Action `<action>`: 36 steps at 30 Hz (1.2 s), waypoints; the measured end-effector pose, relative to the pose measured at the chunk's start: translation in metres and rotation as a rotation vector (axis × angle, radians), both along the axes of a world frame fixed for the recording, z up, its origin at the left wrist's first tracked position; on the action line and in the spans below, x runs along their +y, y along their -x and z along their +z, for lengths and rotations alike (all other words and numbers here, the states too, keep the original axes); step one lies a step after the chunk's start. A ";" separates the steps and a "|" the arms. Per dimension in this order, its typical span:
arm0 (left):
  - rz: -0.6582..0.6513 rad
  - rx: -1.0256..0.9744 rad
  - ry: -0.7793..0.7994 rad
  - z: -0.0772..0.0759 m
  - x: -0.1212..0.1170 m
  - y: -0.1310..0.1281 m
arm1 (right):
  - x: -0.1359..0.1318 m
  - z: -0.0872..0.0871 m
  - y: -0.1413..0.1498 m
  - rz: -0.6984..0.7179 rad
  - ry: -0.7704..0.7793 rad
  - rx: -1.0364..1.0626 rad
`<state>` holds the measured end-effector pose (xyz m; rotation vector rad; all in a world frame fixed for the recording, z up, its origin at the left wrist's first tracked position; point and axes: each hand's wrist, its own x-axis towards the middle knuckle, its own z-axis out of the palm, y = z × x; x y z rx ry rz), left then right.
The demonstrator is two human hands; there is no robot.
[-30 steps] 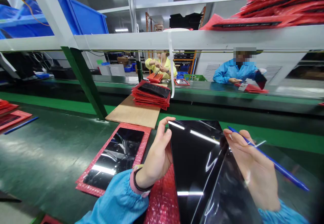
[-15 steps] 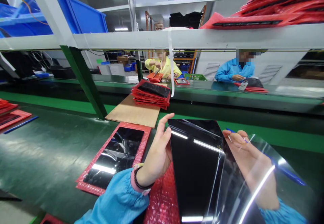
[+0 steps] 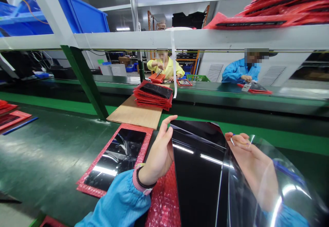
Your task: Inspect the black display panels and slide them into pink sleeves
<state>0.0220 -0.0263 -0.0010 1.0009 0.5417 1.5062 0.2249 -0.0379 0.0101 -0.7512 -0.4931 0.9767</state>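
My left hand grips the left edge of a glossy black screen panel, which is tilted up in front of me. At the panel's right side, my right hand pinches a clear plastic film, which curves away from the glass and over the hand. A blue pen-like stick, seen partly through the film, also lies in that hand. Red bubble wrap shows below the panel. Left of it, another black screen rests on a red bubble-wrap sleeve.
A stack of red-sleeved panels stands on a wooden board. A green post rises from the bench. A blue stick lies at left. Overhead, a shelf holds blue bins and red sleeves. Two co-workers sit opposite.
My right hand has shifted slightly, and the film now bows more widely over it and the forearm. The panel has tilted a little. My left hand keeps its hold.
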 end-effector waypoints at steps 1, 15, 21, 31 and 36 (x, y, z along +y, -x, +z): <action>-0.005 -0.008 0.002 0.001 0.000 0.000 | 0.000 0.000 0.000 0.012 0.009 0.017; 0.055 0.026 -0.074 0.003 -0.003 0.004 | -0.013 0.000 0.016 -0.072 -0.045 -0.358; -0.105 -0.071 -0.044 0.008 -0.014 0.007 | -0.016 0.001 0.008 -0.088 0.048 -0.239; -0.530 -0.113 -0.376 -0.006 -0.029 0.001 | 0.000 0.008 -0.008 -0.080 0.140 -0.011; -0.725 0.066 -0.510 -0.013 -0.023 0.009 | -0.001 0.008 -0.007 -0.070 0.130 -0.004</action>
